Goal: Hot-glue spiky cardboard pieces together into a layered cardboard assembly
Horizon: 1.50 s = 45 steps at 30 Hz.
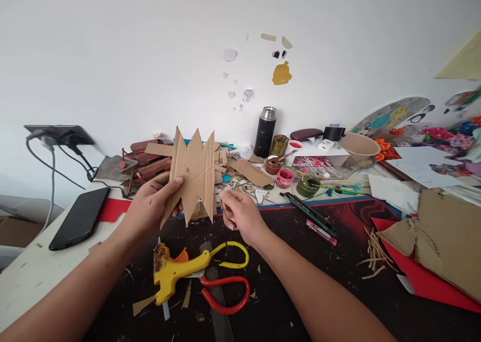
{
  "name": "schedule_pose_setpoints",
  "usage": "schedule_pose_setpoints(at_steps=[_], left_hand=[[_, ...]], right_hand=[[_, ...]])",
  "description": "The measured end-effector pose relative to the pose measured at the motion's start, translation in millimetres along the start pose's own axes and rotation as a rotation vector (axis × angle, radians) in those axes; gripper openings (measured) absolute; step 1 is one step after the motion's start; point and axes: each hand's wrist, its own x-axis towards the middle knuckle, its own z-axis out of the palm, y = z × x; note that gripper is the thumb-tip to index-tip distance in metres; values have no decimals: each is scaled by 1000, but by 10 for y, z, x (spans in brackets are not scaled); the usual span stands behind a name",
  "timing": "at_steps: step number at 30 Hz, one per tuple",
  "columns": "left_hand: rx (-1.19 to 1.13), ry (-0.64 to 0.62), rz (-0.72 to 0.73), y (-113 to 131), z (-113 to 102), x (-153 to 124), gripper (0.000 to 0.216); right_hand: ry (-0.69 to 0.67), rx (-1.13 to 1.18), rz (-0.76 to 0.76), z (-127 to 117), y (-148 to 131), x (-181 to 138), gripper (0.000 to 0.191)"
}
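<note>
My left hand (pixel 152 204) grips a brown cardboard piece (pixel 193 174) cut into spiky points at top and bottom, holding it upright above the dark mat. My right hand (pixel 240 214) is just right of the piece's lower edge, fingers curled in a pinch; what they hold, if anything, I cannot make out. Below the hands lie a yellow glue gun (pixel 176 272) and scissors (pixel 225 282) with one yellow and one red handle.
A black phone (pixel 80 217) lies at the left. Cardboard scraps (pixel 150 164), a black flask (pixel 265 131), paint pots (pixel 284 178), a green tape roll (pixel 308 186), cutters (pixel 313 219), a paper bowl (pixel 358 146) and red paper under cardboard (pixel 443 242) crowd the table.
</note>
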Motion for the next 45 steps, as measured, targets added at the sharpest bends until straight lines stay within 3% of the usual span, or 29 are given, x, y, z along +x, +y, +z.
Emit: schedule_pose_setpoints(at_steps=[11, 22, 31, 37, 40, 45], left_hand=[[-28, 16, -9, 50, 39, -14, 71], [26, -23, 14, 51, -5, 0, 60], [55, -15, -12, 77, 30, -6, 67], [101, -144, -60, 52, 23, -78, 63], [100, -226, -123, 43, 46, -117, 64], [-114, -207, -57, 40, 63, -103, 72]], right_hand=[[-25, 53, 87, -60, -25, 24, 59], [23, 52, 6, -43, -34, 18, 58], [-66, -12, 39, -89, -9, 31, 71], [-149, -103, 39, -57, -10, -13, 70], [-103, -117, 54, -33, 10, -36, 67], [79, 45, 54, -50, -39, 2, 62]])
